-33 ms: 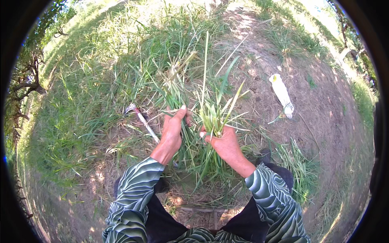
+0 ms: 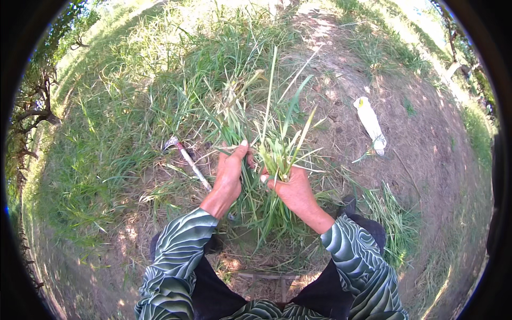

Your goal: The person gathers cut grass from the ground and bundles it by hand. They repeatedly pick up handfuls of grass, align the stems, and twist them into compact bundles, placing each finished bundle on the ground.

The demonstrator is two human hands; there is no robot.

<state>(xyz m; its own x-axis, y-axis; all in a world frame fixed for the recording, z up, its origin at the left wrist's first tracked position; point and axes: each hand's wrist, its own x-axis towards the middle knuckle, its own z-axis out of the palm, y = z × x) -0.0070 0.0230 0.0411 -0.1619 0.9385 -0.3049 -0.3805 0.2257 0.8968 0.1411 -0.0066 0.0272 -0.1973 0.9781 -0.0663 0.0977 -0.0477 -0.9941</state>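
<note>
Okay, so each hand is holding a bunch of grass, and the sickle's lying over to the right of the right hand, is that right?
Not quite: the head view shows the sickle lying to the left of the left hand. That hand and the right hand do each hold a bunch of grass.

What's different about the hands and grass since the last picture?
The left hand shifted slightly right; the right hand slightly left, bringing its grass bunch along. Neither let go. The long-handled tool and white object stayed put.
</note>
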